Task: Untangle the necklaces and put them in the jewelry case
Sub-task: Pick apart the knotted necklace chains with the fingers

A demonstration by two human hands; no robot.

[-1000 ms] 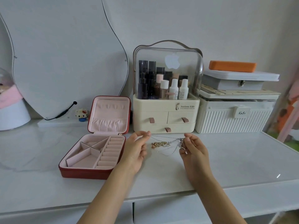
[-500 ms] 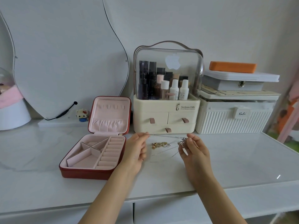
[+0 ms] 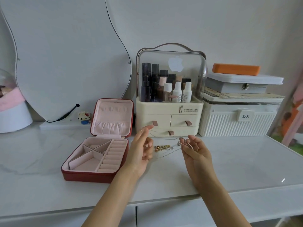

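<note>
A thin silver necklace (image 3: 165,138) stretches in the air between my two hands, above the white tabletop. My left hand (image 3: 140,151) is raised with the palm turned right and pinches the chain's left end near its fingertips. My right hand (image 3: 196,153) pinches the other end, where a small pendant hangs by the thumb. A tangled clump of gold and silver necklaces (image 3: 163,147) lies on the table between the hands. The red jewelry case (image 3: 91,176) stands open to the left, showing bare pink compartments and ring rolls.
A cream cosmetics organizer (image 3: 168,115) with drawers stands right behind the hands. White ribbed storage boxes (image 3: 236,122) sit at the back right. A wavy mirror (image 3: 65,63) leans at the back left, with a small toy figure (image 3: 84,117) by it. The table's front edge (image 3: 147,202) is near.
My left hand has risen and turned its palm to the right. The right hand has shifted slightly right, so the silver chain is drawn out further from the clump.
</note>
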